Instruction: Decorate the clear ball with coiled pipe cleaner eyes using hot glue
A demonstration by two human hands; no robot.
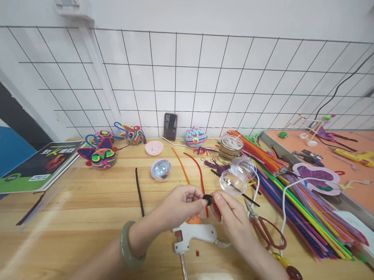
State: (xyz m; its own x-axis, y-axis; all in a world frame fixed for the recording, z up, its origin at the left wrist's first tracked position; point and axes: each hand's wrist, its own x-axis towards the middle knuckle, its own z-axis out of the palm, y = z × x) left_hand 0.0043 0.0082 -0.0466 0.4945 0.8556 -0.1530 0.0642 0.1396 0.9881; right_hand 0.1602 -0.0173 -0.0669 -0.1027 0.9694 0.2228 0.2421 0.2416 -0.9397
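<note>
Between the fingertips of both hands is a small black disc (pixel 207 198), which looks like a coiled pipe cleaner. My left hand (pixel 186 203) pinches it from the left, thumb against fingers. From the right, my right hand (pixel 230 208) grips its edge, with some fingers hidden behind. Just below the hands a white hot glue gun (pixel 197 233) lies on the table, a clear glue stick (pixel 184 271) poking out of it. Orange (pixel 181 165) and red pipe cleaners (pixel 198 166) lie beyond the hands. Scissors with dark red handles (pixel 268 233) rest beside my right hand.
A black pipe cleaner (pixel 139 192) lies left; colourful pipe cleaners (pixel 303 206) are heaped right. Clear plastic half-shells (pixel 233 183), a pink bowl (pixel 154 148) and a jar (pixel 231 149) stand farther back. Yarn-wrapped fish (pixel 103 157) and a phone (pixel 170 126) line the wall.
</note>
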